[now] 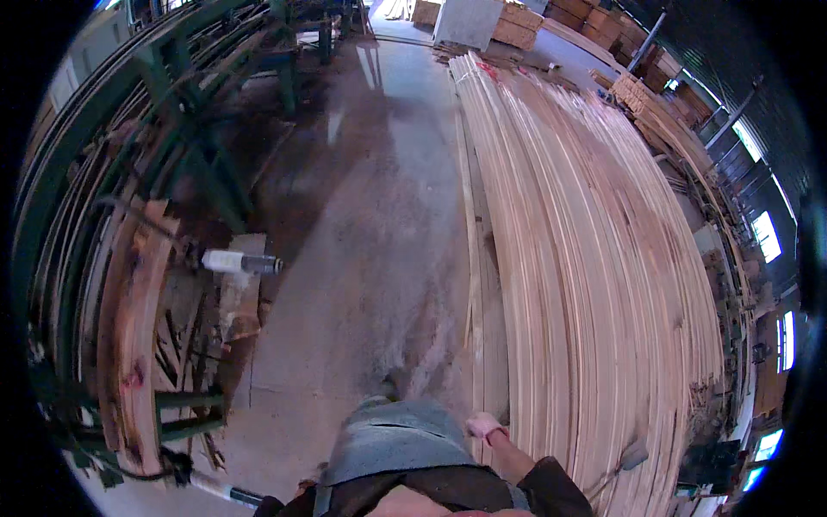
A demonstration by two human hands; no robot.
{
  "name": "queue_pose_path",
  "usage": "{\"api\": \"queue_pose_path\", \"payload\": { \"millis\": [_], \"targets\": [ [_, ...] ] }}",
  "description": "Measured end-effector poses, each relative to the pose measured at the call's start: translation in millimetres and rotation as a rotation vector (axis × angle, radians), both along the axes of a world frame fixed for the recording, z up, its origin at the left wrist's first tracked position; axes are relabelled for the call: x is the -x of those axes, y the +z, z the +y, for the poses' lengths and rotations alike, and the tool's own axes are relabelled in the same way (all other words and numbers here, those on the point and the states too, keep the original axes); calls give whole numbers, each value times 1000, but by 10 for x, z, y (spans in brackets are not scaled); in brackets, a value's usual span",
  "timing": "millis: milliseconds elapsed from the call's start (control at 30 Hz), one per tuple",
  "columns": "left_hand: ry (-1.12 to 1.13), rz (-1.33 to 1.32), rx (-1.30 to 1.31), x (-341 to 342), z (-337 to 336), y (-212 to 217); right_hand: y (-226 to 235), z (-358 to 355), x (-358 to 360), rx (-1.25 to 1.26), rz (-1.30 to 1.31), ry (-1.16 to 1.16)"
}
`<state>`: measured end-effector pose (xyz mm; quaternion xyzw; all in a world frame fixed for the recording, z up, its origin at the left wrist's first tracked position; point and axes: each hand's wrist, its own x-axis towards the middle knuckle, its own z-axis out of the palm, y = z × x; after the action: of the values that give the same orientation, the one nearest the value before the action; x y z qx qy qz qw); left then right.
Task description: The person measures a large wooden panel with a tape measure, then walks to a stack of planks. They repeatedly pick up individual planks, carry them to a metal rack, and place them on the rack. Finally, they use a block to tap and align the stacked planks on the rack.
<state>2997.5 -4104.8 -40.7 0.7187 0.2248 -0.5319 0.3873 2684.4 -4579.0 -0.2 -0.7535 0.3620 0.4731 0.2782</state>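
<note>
The right hand (484, 425) is seen curled into a loose fist, nothing pinched, beside the board stack (594, 258) stretching toward 1 o'clock. The left hand is out of view. A board is judged yet to be gripped; reaching its near end is called for.

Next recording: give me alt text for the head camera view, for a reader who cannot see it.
A person stands on a concrete floor beside a long stack of pale wooden boards, their right hand closed in a fist next to its near end. A green metal rack with rough planks stands on the left; the left hand is out of view.
</note>
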Motion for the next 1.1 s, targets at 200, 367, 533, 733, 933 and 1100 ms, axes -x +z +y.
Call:
{"api": "queue_pose_path", "payload": {
  "millis": [200, 367, 533, 733, 933, 1100],
  "targets": [
    [272, -96, 132, -1626, -2425, 312, -367, -1366, 261, -16, 136, 260],
    [501, 52, 439, -3013, -3976, 481, -603, -3411, -1237, 143, -129, 309],
    [274, -60, 68, -3220, -5228, 661, -208, -5322, -3459, -255, -533, -1141],
    [-664, -140, -174, -3905, -6125, -173, 427, -7275, -6091, -295, -583, -975],
    [-304, -70, -160, -6464, -8146, -169, 74, -8536, -6798, -92, -358, -209],
    [271, -179, 218, -9570, -11130, 519, -826, -9305, -7051, -8, -101, 441]
  ]
}}
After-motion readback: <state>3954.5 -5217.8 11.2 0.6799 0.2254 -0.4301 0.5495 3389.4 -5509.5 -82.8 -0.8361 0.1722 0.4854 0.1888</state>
